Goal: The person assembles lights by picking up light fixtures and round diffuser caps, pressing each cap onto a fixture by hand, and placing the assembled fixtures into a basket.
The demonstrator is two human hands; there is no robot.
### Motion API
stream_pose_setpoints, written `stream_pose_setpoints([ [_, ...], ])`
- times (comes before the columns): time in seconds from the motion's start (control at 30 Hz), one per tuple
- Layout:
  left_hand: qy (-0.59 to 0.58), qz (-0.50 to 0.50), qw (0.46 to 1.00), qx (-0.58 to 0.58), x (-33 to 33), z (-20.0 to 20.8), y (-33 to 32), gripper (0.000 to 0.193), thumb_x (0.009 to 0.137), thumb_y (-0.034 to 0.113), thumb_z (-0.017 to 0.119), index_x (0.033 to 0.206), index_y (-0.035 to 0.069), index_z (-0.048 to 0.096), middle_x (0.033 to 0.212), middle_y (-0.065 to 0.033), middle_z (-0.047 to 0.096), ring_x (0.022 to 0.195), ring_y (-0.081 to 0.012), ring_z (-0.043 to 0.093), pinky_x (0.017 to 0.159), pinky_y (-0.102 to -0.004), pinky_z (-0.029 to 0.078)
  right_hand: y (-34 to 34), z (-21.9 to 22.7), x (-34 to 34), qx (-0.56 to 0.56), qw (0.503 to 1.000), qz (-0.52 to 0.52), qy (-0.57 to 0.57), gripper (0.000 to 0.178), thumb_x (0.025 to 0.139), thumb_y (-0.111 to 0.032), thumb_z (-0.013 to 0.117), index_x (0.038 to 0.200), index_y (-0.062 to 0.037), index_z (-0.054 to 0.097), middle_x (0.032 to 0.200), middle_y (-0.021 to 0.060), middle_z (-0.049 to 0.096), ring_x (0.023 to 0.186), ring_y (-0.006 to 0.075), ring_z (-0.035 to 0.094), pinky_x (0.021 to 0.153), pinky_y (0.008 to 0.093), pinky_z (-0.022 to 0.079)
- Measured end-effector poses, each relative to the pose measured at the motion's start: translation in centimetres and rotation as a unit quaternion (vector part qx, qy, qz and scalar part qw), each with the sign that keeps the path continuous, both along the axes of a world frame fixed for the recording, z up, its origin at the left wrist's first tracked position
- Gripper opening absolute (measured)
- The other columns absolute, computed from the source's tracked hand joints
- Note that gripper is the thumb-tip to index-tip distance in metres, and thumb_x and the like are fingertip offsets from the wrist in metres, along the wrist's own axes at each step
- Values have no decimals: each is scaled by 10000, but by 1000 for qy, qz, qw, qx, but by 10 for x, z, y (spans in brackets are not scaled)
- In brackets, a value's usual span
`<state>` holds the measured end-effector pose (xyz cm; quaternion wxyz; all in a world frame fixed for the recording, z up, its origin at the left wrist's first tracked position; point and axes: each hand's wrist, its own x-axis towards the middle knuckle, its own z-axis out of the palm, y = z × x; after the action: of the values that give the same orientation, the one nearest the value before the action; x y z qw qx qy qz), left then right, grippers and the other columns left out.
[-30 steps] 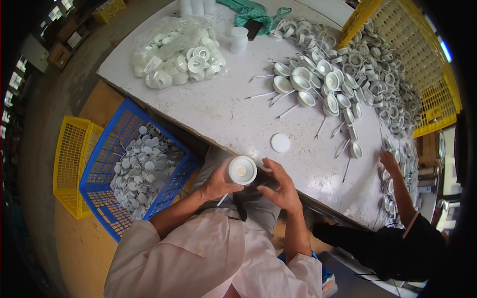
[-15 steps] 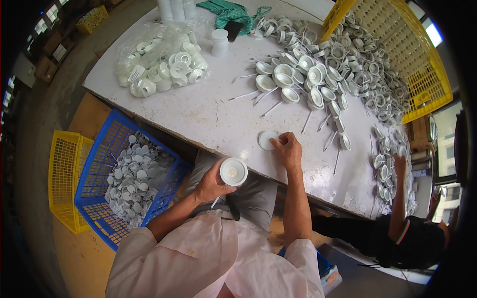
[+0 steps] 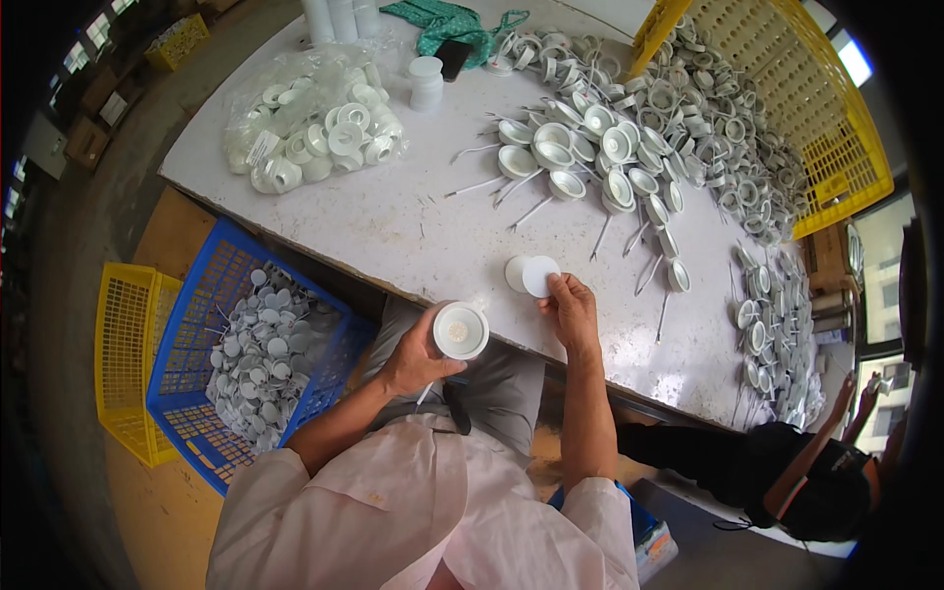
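Observation:
My left hand [image 3: 421, 352] is closed round a white round lamp housing [image 3: 461, 330], its hollow face turned up and a short wire hanging below my wrist. It is held over my lap by the table edge. My right hand [image 3: 572, 308] pinches a thin white disc [image 3: 540, 276] by its rim, with thumb and fingers together. Just left of that disc, partly covered by it, stands a short stack of similar white discs [image 3: 515, 274] on the table. Further back lie several white cup-shaped housings [image 3: 567, 185] with wires trailing toward me.
A clear bag of white rings [image 3: 346, 138] and a small white stack [image 3: 426, 87] stand far left. Metal rings [image 3: 688, 98] spill from a yellow crate [image 3: 844, 138]. A blue crate [image 3: 211, 447] of finished-looking pieces sits at my left. A co-worker's arm [image 3: 836, 408] is at right.
My right hand has lifted a disc off the stack and tilted it up. My left hand holds the housing nearly still. The co-worker's arm has drawn back from the table.

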<state>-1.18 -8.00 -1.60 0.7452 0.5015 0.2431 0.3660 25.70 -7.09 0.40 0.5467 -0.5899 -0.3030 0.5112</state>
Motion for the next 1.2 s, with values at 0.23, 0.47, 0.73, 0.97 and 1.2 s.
stream_pose_setpoints([
  [0.23,45,-12,999,25,10,14,11,787,766,-42,694,1403,2,234,1262,-125,479,1066,-224,586,908,-335,500,-17,13,-23,18,986,-13,164,124,935,-117,550,907,1,573,725,64,629,596,115,622,550,202,533],
  [0.47,80,-11,996,42,15,14,17,816,752,-36,704,1410,-11,223,1277,-115,464,1124,-204,539,974,-325,444,-28,14,-35,31,981,-23,189,75,912,-88,586,880,-21,575,711,60,625,564,113,609,515,204,519],
  [0.73,79,45,993,71,23,19,14,783,717,157,744,1362,-9,332,1251,-134,503,1170,-197,475,1001,-344,378,-40,18,-65,-24,999,28,10,131,853,-137,669,882,-27,603,715,21,619,575,55,538,521,196,439],
  [0.97,166,69,973,142,28,23,14,605,863,186,659,1355,10,353,1191,-114,534,1052,-169,541,872,-297,473,-38,22,-81,-40,997,19,-61,248,783,-170,730,853,-30,539,689,16,570,559,74,537,504,213,449],
  [1.2,186,86,968,146,27,22,11,514,900,170,600,1344,40,376,1107,-96,564,877,-126,560,728,-258,490,-37,23,-83,-47,998,19,-47,301,765,-192,739,840,-28,498,674,29,552,542,82,537,487,220,449],
])
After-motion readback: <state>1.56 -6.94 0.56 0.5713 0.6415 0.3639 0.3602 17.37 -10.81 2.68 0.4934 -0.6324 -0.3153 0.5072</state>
